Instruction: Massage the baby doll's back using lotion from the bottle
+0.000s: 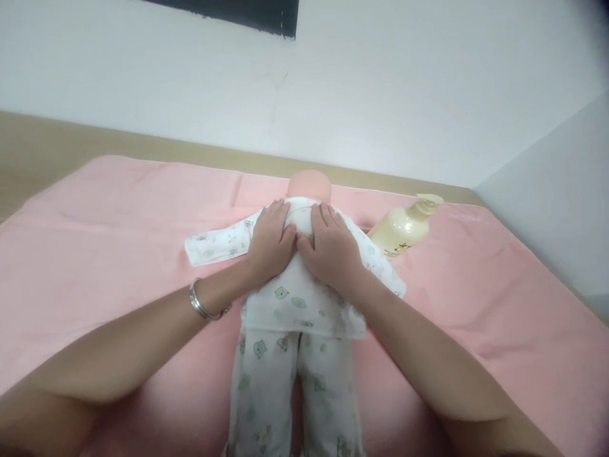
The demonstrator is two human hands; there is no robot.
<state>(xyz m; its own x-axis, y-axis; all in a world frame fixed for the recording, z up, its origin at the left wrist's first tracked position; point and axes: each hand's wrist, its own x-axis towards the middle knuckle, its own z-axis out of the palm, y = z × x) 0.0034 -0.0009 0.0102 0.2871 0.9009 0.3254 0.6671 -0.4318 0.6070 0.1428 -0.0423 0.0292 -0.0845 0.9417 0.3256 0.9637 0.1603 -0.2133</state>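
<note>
A baby doll lies stretched out with its bald head at the far end. It wears a white printed top and matching trousers. My left hand rests flat on the left side of the upper top, fingers pointing away from me. On the right side, my right hand lies flat in the same way. The two thumbs come close together near the middle. Neither hand grips anything. A silver bracelet circles my left wrist.
A cream pump bottle leans on its side to the right of the doll, close to the sleeve. Beneath everything spreads a pink cloth on a wooden surface. A white wall rises behind, with a dark panel.
</note>
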